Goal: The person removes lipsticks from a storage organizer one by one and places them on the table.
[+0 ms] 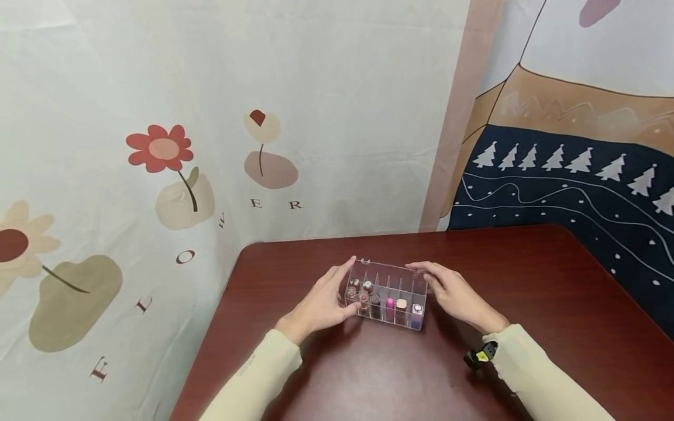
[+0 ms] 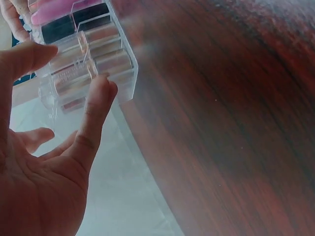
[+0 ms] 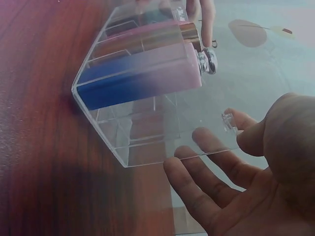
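A clear plastic lipstick organizer (image 1: 387,275) with divided compartments stands on the table between both hands. Several lipsticks are inside, among them a pink one (image 1: 389,310) and a blue-to-pink square tube (image 3: 142,76) at the right end. My left hand (image 1: 326,298) holds the organizer's left end, thumb at the front and fingers toward the back corner. The right hand (image 1: 455,292) grips its right rear edge; in the right wrist view thumb and index finger meet near a small clear clip (image 3: 228,121), other fingers along the side. Whether a lid is closed I cannot tell.
The dark red wooden table (image 1: 505,275) extends around the organizer. Behind it hangs a pale cloth (image 1: 358,128) printed with flowers, and at the right a dark blue one (image 1: 558,193) with white trees. A black strap (image 1: 480,355) is on the right wrist.
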`<state>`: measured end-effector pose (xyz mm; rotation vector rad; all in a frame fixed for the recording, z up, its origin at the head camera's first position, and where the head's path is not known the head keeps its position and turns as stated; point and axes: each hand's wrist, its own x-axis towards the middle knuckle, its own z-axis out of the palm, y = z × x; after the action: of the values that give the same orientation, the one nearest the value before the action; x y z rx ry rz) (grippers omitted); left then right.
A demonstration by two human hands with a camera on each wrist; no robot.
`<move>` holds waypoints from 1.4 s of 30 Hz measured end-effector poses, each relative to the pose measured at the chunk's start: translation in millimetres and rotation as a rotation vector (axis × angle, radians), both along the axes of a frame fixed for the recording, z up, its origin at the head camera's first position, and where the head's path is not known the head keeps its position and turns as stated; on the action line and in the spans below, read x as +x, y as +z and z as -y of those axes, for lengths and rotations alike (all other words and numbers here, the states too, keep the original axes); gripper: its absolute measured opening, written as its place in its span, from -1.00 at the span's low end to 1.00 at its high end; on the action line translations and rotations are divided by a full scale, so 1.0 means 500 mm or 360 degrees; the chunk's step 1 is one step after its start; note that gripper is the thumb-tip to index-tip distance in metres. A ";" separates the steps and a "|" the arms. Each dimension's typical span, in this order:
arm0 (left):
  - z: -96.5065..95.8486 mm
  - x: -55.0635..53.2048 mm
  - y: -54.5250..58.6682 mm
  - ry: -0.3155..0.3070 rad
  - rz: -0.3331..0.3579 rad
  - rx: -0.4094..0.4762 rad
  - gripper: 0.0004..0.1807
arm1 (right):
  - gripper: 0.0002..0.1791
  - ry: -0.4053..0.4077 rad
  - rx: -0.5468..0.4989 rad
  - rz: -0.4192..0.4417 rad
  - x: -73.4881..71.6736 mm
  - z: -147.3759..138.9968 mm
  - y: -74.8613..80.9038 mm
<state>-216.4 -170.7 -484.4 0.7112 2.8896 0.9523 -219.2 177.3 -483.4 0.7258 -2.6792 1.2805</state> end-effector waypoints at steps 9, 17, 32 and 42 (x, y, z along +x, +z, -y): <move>-0.003 0.008 0.002 -0.0020 0.0067 0.0012 0.30 | -0.50 0.0024 0.0008 0.0020 -0.011 -0.002 0.004; 0.002 0.023 -0.005 -0.0020 0.0079 0.0047 0.26 | -0.48 0.0036 -0.0023 0.0122 -0.013 0.001 0.003; -0.004 0.042 -0.005 0.0015 0.0087 0.0093 0.24 | -0.39 0.0029 -0.0029 0.0141 -0.032 0.006 0.001; -0.012 0.050 -0.005 0.0045 0.0119 0.0147 0.20 | -0.38 0.0036 -0.0031 0.0144 -0.042 0.005 -0.001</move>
<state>-191.4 -164.7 -486.8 0.6269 2.8145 1.0974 -240.0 174.8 -484.0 0.7147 -2.7322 1.3754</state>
